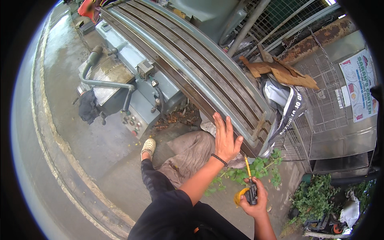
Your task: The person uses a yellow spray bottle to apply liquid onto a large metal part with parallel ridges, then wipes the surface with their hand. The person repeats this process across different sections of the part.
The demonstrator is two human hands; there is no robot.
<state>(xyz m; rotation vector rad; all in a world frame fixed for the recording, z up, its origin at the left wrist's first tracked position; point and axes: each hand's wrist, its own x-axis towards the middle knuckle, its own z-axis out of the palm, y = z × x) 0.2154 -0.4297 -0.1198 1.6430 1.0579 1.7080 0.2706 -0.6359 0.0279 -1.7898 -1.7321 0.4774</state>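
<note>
My left hand (225,138), with a dark beaded bracelet at its wrist, lies with fingers stretched out against the side edge of a long slotted metal machine table (200,60). In my right hand (258,200) is a black and yellow hand tool (251,192) with a rounded yellow part and a thin yellow shaft. Its shaft points up toward the underside of the table's near end; I cannot tell whether the tip touches it. Below my left hand, a dirty greyish cloth (190,150) is draped by the machine base.
A grey machine housing with a bent crank handle (108,83) and a button panel (134,124) stands left. Green plants (256,168) grow under the table's end. Broken wood (280,72), a black-and-white bag (282,100) and a wire rack (320,96) lie right.
</note>
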